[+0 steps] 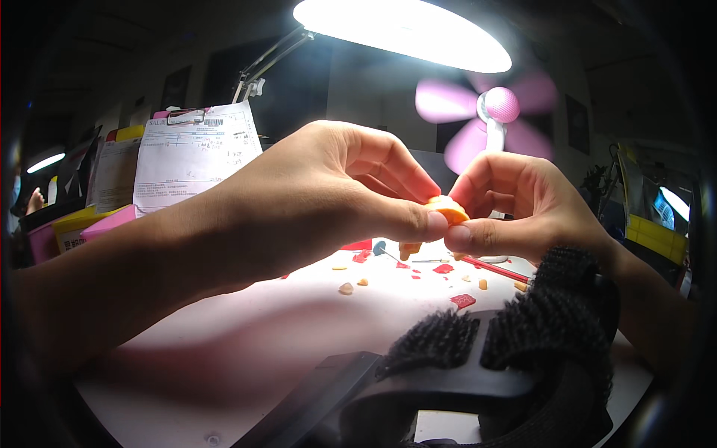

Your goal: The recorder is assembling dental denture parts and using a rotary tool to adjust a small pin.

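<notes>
My left hand [328, 194] and my right hand [515, 205] are raised above a white table [246, 336] and meet in the middle of the view. Both pinch one small orange piece [448, 209] between thumb and fingertips. A little orange bit [408, 249] hangs just below the fingers. On the table beneath lie several red scraps [462, 300] and small orange crumbs [346, 288]. A thin red stick-like tool [497, 269] lies under my right hand.
A bright desk lamp [403, 30] shines from above. A small pink fan [497, 112] stands behind the hands. A clipboard with printed paper [196, 153] leans at the back left beside pink and yellow boxes [75, 228]. A black strap with hook fastener [508, 351] fills the lower foreground.
</notes>
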`<state>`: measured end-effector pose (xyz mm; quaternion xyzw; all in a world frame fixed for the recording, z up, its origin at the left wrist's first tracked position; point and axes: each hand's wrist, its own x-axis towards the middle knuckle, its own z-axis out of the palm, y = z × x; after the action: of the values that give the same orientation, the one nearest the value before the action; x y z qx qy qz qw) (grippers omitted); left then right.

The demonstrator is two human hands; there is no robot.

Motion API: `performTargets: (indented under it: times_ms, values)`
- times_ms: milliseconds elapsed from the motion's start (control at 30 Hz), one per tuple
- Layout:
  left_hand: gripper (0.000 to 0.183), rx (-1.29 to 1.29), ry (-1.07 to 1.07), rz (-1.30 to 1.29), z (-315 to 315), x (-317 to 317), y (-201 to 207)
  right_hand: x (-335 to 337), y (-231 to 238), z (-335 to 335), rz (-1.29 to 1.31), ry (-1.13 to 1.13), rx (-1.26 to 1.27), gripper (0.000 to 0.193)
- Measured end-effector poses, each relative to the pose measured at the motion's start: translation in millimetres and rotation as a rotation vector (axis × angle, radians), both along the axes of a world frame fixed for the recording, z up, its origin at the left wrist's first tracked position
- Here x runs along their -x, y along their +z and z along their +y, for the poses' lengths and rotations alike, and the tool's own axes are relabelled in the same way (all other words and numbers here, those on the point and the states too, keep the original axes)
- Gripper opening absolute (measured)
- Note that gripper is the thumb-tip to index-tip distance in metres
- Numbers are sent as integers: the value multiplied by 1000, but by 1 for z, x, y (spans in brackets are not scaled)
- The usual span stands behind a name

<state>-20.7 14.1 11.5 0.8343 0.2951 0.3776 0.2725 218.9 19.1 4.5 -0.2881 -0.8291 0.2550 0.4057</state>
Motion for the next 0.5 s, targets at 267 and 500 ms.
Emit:
performTargets:
  times_ms: [267, 500]
  values:
    - [31, -139, 11, 12, -7, 3, -6, 5, -2, -4, -10, 50, -4, 35]
    - [37, -119, -8, 32, 5, 1, -5, -1, -4, 9, 9, 40, -55, 34]
